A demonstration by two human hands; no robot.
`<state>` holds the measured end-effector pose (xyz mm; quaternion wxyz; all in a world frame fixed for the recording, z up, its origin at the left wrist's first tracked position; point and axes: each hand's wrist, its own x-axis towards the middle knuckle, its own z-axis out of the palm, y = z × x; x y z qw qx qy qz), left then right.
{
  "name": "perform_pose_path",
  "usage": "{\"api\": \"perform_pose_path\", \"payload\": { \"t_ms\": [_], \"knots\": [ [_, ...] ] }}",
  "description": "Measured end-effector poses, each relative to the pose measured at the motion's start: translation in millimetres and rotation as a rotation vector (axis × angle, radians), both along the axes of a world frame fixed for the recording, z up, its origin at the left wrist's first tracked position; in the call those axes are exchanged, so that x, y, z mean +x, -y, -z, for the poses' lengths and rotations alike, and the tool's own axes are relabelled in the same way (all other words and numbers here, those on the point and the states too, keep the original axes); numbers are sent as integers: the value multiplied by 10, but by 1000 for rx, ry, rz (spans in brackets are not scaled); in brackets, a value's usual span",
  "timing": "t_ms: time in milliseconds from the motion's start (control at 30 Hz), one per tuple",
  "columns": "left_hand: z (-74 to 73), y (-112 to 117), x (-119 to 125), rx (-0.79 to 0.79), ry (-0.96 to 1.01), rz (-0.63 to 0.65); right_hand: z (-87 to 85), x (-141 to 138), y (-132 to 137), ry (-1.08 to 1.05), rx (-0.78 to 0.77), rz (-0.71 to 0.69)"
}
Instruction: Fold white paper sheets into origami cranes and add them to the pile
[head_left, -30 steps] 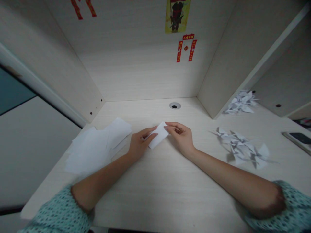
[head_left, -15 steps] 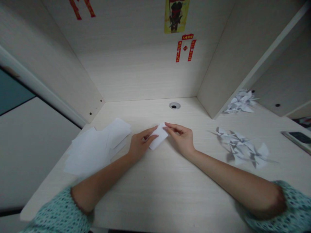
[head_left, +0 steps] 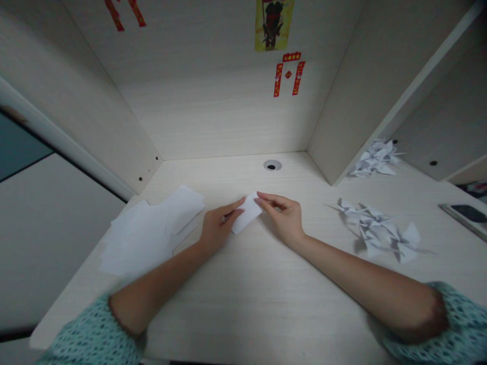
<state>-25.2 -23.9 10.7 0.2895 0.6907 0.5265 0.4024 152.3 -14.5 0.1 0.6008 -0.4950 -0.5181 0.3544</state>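
Observation:
A small folded piece of white paper (head_left: 246, 215) is held slanted between my two hands, over the middle of the desk. My left hand (head_left: 220, 223) pinches its left edge between thumb and fingers. At its upper right corner, the thumb and fingertips of my right hand (head_left: 284, 215) are closed on the paper. Left of my left hand lies a spread stack of white paper sheets (head_left: 142, 235), partly covered by my forearm. To the right of my right hand are several folded white paper cranes (head_left: 375, 225).
More folded paper pieces (head_left: 376, 158) are heaped behind the upright divider (head_left: 342, 116) at right. A phone (head_left: 466, 215) lies near the right edge. A round cable hole (head_left: 273, 165) is set in the desk (head_left: 243, 304) near the back panel, which bears red and yellow stickers.
The thumb and fingers of my left hand have shifted slightly along the left edge of the paper. My right hand keeps its pinch. The whole view has moved a little.

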Motion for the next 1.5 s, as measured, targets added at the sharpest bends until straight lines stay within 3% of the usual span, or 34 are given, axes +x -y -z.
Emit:
{"api": "perform_pose_path", "payload": {
  "t_ms": [633, 867, 1033, 1233, 1367, 1500],
  "knots": [
    [-20, 4, 16, -47, 47, -16, 10, -2, -4, -8, -21, -33],
    [-8, 10, -7, 4, 39, -92, -1, -62, -2, -242, -85, -220],
    [38, 1, -20, 111, 22, -117, 23, -121, 44, -98, -178, -404],
    [70, -1, -6, 265, -9, -75, 80, -134, 37, 30, -199, -352],
    [66, 5, 14, 222, 6, -83, 77, -151, 51, -2, -182, -363],
    [28, 16, 46, 80, 152, -108, 85, -160, 48, -40, -221, -351]
  ]
}}
